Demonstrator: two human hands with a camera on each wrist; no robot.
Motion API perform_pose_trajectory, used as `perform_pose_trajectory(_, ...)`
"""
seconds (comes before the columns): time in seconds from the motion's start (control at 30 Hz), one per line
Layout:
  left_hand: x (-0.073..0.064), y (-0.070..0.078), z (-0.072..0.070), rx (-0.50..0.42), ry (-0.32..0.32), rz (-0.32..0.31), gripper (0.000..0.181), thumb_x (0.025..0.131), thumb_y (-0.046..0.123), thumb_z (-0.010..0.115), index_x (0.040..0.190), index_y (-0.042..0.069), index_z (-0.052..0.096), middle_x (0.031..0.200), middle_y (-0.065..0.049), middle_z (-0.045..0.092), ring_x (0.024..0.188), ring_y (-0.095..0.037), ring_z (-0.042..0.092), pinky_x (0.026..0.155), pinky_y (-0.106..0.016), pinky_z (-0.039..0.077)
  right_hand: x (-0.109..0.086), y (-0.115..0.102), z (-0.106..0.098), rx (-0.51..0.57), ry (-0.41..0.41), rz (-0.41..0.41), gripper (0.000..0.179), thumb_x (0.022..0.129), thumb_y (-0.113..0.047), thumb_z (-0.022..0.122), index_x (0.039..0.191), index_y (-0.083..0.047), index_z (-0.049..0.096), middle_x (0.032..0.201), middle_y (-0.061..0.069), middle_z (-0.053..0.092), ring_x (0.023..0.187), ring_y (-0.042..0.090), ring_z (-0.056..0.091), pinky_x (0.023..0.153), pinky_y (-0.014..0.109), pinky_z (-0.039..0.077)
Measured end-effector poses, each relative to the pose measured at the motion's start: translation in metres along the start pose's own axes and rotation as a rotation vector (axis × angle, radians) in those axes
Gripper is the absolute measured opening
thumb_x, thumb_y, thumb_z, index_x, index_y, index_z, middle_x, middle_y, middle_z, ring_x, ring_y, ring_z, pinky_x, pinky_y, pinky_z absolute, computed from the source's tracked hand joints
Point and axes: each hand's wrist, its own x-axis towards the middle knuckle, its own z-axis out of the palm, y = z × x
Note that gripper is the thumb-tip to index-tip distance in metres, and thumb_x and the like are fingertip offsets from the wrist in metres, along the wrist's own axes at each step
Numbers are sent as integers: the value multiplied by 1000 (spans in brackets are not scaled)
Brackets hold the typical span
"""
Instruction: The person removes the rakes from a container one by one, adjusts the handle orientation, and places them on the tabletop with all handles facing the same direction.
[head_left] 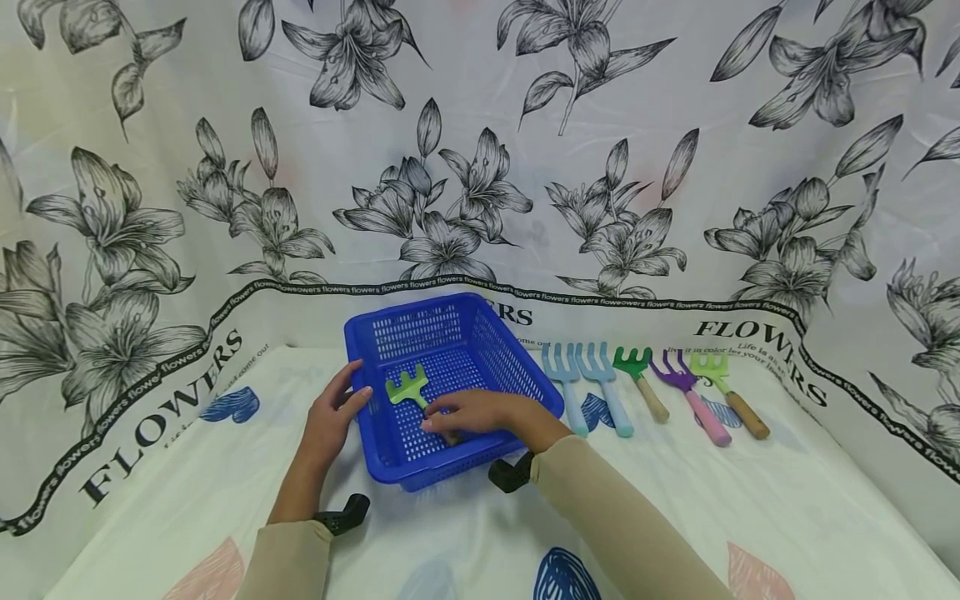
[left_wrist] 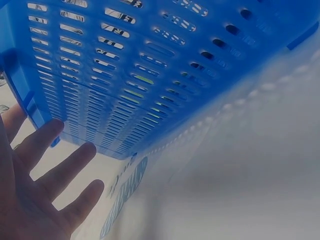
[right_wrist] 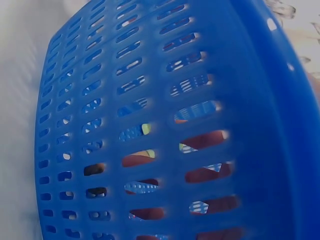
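A blue plastic basket with slotted walls stands tilted toward me in the head view. My left hand holds its left rim, thumb over the edge; in the left wrist view the fingers are spread along the outside. Inside the basket, my right hand grips the handle of a light green hand rake, whose prongs point away from me. The hand covers most of the handle. Through the slots of the basket wall the right wrist view shows only slivers of fingers and green.
To the right of the basket lie two light blue hand rakes, a green one, a purple one with a pink handle and a light green one with a brown handle. A flower-printed curtain hangs behind the white cloth.
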Motion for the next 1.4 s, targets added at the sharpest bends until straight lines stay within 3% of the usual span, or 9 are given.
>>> perform_pose_trajectory(0.13, 0, 1, 0, 7, 1, 1, 66, 95, 49, 54, 152, 25, 34, 157, -10, 30, 137, -43, 33, 104, -62, 32, -1, 1, 0, -15, -6, -2, 62, 93, -61, 49, 143, -25, 50, 127, -6, 59, 125, 18, 48, 108, 49, 33)
perform_pose_trajectory(0.33, 0, 3, -1, 9, -4, 0, 66, 95, 51, 54, 153, 26, 33, 156, -11, 30, 137, -43, 33, 104, -62, 32, -2, 0, 1, -13, -73, -3, 63, 93, -60, 51, 146, -27, 46, 125, -4, 62, 109, 12, 59, 106, 48, 36)
perform_pose_trajectory(0.53, 0, 2, -2, 11, -7, -12, 67, 94, 53, 54, 153, 28, 33, 156, -11, 30, 138, -42, 33, 105, -61, 32, 1, -1, 2, -69, -119, 25, 64, 92, -63, 49, 147, -32, 43, 138, -5, 54, 135, 21, 41, 111, 51, 29)
perform_pose_trajectory(0.73, -1, 1, -1, 15, -6, -13, 67, 94, 53, 54, 152, 29, 33, 156, -10, 31, 137, -41, 34, 105, -61, 32, 3, 2, 4, -81, -120, 20, 65, 91, -64, 48, 147, -31, 45, 140, -7, 52, 137, 20, 39, 111, 50, 28)
perform_pose_trajectory(0.97, -1, 0, -1, 11, -2, -1, 65, 96, 49, 54, 153, 26, 33, 155, -13, 31, 136, -43, 35, 104, -62, 32, 1, 0, 2, -48, -27, -15, 59, 91, -56, 58, 139, -23, 54, 127, -4, 62, 123, 18, 52, 106, 45, 38)
perform_pose_trajectory(1.2, 0, -1, 0, 11, -3, 0, 64, 96, 48, 53, 153, 26, 33, 156, -13, 30, 137, -44, 34, 104, -62, 32, 1, 3, 0, -14, 138, -109, 48, 89, -25, 73, 134, -19, 57, 114, 0, 67, 101, 8, 61, 95, 33, 48)
perform_pose_trajectory(1.4, 0, -2, 0, 10, 0, -2, 63, 97, 45, 54, 153, 26, 33, 156, -13, 30, 137, -44, 33, 104, -62, 32, -2, 2, -3, -59, 243, -138, 34, 89, -11, 72, 122, -16, 65, 110, -2, 67, 95, 5, 61, 88, 24, 50)
